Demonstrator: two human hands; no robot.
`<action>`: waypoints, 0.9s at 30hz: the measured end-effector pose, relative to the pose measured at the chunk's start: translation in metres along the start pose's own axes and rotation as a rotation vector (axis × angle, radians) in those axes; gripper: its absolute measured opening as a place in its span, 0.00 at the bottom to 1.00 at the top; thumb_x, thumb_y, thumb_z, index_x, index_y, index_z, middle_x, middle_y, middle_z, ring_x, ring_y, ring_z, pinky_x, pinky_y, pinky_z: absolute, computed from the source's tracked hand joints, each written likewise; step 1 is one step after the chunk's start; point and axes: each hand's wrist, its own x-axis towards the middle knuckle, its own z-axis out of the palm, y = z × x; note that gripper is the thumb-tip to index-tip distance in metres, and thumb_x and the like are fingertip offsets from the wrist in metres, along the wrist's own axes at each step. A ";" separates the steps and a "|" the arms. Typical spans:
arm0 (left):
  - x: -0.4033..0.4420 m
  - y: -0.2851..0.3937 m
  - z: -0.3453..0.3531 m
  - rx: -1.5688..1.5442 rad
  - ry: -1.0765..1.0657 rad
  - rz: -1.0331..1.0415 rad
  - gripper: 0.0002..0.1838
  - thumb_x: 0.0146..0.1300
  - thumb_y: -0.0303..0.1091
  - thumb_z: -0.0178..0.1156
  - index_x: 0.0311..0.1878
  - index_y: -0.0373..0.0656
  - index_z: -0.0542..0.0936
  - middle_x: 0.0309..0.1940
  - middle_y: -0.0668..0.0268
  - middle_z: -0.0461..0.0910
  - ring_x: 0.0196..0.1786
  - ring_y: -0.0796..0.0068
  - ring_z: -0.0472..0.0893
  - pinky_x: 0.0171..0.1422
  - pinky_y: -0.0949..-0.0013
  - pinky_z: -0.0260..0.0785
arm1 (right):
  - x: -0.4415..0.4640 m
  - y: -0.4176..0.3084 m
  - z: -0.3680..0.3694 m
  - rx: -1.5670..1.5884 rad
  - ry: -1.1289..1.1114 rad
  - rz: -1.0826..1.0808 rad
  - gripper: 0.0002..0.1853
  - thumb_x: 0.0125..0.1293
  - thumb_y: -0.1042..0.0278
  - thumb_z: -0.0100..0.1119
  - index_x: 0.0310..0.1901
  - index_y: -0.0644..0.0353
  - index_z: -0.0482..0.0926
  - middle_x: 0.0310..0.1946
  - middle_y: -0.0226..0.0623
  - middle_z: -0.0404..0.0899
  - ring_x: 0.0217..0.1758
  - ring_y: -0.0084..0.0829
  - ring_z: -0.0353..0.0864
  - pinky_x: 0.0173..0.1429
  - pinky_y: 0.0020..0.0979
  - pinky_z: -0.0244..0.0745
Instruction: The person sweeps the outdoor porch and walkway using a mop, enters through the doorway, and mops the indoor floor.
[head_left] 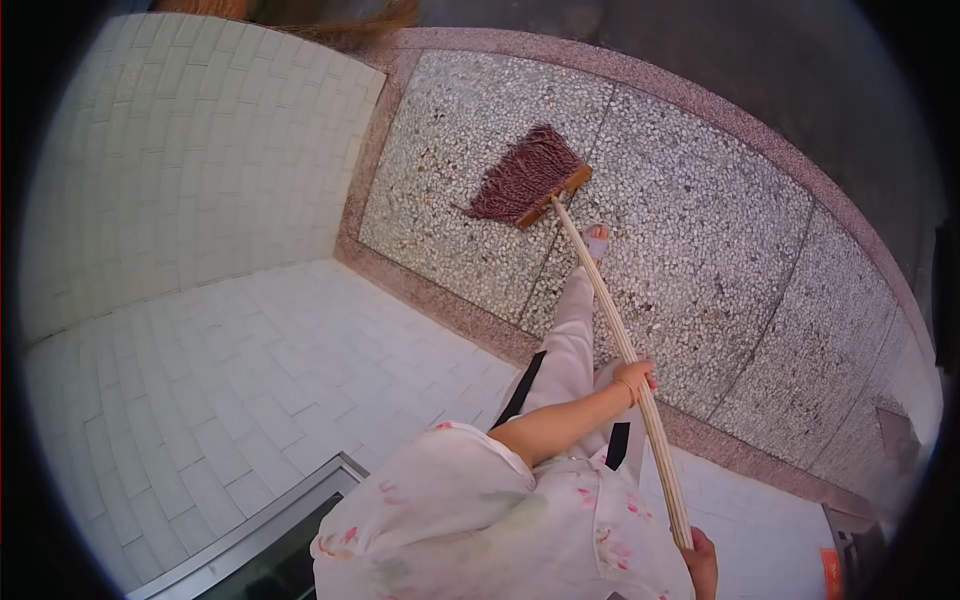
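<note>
A mop point(652, 415) with a long pale ribbed handle slants across the view. Its dark red string head point(528, 178), fixed to a wooden block point(555, 197), lies spread on the pebbled floor. My left hand point(635, 376), with a band at the wrist, is closed around the middle of the handle. Lower right, near the handle's upper end, my right hand point(702, 562) is wrapped on it, partly hidden by my shirt. One sandalled foot point(596, 240) stands forward, just beside the handle and close to the wooden block.
Pebbled paving point(700, 230) is bordered by a reddish stone edge point(800, 180), with dark ground point(790, 70) beyond. A pale tiled wall point(200, 150) rises at left above white tiles point(190, 400). A metal frame point(250, 530) stands at lower left, a red object point(831, 575) at lower right.
</note>
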 end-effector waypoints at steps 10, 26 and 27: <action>-0.006 0.039 0.025 0.159 0.014 0.023 0.09 0.46 0.28 0.58 0.17 0.39 0.69 0.11 0.64 0.66 0.11 0.70 0.69 0.14 0.66 0.64 | 0.027 -0.027 0.013 0.026 -0.079 0.110 0.24 0.41 0.76 0.51 0.46 0.69 0.70 0.18 0.30 0.70 0.10 0.16 0.58 0.14 0.18 0.54; 0.080 0.521 0.080 0.378 0.287 0.726 0.12 0.52 0.30 0.56 0.29 0.29 0.66 0.15 0.59 0.69 0.15 0.67 0.74 0.12 0.66 0.66 | 0.339 -0.392 0.323 0.266 -0.600 -0.092 0.10 0.49 0.72 0.59 0.30 0.59 0.67 0.15 0.29 0.66 0.08 0.17 0.60 0.09 0.20 0.49; 0.079 0.521 0.083 0.397 0.286 0.778 0.13 0.51 0.28 0.57 0.30 0.29 0.66 0.16 0.59 0.68 0.15 0.66 0.74 0.12 0.65 0.65 | 0.338 -0.392 0.328 0.276 -0.596 -0.094 0.10 0.49 0.72 0.59 0.30 0.59 0.67 0.15 0.29 0.66 0.08 0.17 0.60 0.09 0.20 0.49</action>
